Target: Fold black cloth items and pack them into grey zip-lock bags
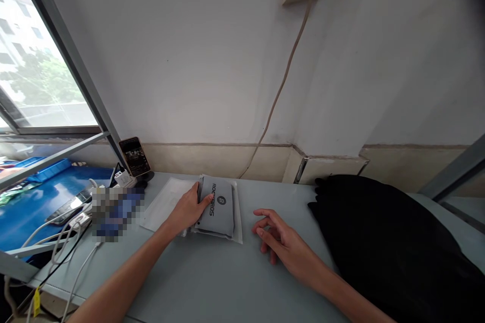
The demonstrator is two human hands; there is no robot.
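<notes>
A grey packet (223, 212) printed ROCKBROS lies in a clear plastic bag on the pale desk (212, 277). My left hand (189, 207) grips its left edge, with the thumb over the grey face; the other fingers are partly hidden at the side. Under and beside that hand is a flat, translucent plastic bag (162, 202). To the right of the packet, my right hand (275, 236) hovers over the desk, its fingers loosely bent and apart, with nothing in them.
Black cloth (382, 232) covers the desk's right side. At the left stand a phone (135, 156) on a holder, white chargers and cables (79, 222), and a blurred-out blue item (118, 212). Metal frame posts (71, 55) rise at the left. A cord (282, 81) hangs from the wall socket.
</notes>
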